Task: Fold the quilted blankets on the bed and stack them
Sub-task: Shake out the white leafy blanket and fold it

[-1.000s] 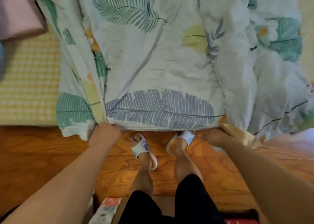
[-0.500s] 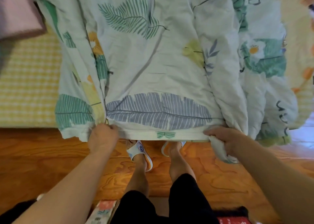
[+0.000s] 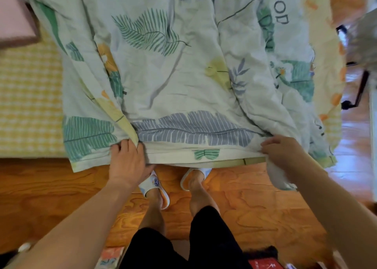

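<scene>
**Both hands at the near hem of the leaf-print blanket**

Seen from my head camera, looking steeply down. The quilted blanket [image 3: 163,81], pale with green and grey leaf prints, lies spread over the bed [image 3: 26,109], whose yellow checked cover shows at left; its near edge hangs past the bed's side above the wooden floor [image 3: 51,197]. A doubled layer is visible along that hem, with a small green motif on the lower ply.

My left arm reaches forward from lower left, forearm straight, wrist level. The left hand [image 3: 127,162] sits back-up on the hem where a lengthwise fold of the blanket meets the edge; the fingers curl over and under the cloth, so its grip is closed on the blanket.

My right arm comes in from lower right, bent slightly inward. The right hand [image 3: 282,152] is palm-down at the hem's right end, fingers bent around a gathered bunch of fabric, a white tuft of which hangs beneath the wrist; this grip too is closed on the blanket.

The two hands are well apart, with the grey leaf print between them. Below the hem stand my feet in white slippers [image 3: 155,185].
</scene>
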